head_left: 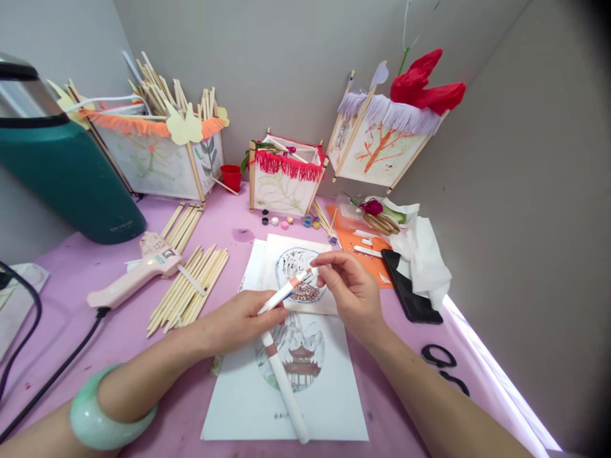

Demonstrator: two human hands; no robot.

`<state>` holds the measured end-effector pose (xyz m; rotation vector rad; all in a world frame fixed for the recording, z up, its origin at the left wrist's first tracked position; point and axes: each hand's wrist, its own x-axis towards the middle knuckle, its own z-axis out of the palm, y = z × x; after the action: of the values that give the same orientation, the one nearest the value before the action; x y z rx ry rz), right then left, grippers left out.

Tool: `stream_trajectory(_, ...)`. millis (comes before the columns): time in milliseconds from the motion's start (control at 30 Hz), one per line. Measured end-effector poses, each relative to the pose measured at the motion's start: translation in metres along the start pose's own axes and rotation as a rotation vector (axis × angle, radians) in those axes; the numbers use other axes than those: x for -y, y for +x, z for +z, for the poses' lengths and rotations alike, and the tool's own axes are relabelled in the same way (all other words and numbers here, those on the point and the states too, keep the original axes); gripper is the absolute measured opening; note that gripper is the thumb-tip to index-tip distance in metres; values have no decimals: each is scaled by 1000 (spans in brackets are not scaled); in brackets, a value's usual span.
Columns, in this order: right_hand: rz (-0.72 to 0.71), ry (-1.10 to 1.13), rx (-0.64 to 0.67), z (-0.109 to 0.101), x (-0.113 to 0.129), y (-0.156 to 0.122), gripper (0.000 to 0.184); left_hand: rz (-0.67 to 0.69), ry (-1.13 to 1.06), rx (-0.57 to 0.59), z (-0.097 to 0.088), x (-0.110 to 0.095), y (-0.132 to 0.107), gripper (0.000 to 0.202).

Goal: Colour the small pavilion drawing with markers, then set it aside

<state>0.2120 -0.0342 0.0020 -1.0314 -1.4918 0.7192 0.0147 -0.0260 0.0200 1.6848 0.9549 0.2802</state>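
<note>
My left hand is closed around the barrel of a white marker pen with an orange band. My right hand pinches the pen's far end, at its cap, with thumb and fingers. Both hands hover over white sheets with round printed pictures: a pagoda drawing on the near sheet and a partly coloured circle on the far one. A second white marker lies on the near sheet, pointing toward me. A green bangle sits on my left wrist.
On the pink table lie a pink glue gun with its black cord, bundles of wooden sticks, small paint pots, a black phone, white tissue and black scissors. Three paper lanterns stand at the back. A teal appliance stands at left.
</note>
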Motion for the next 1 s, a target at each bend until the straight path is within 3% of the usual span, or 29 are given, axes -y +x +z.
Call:
stream_trajectory(333, 31, 85, 57, -3, 1, 2, 11, 10, 133, 36, -3, 2, 2, 21)
stream_trajectory(867, 73, 116, 135, -4, 1, 1, 15, -10, 38, 78, -2, 0, -1, 18)
stream_trajectory(1000, 47, 106, 102, -6, 0, 3, 14, -2, 26, 86, -2, 1, -2, 19)
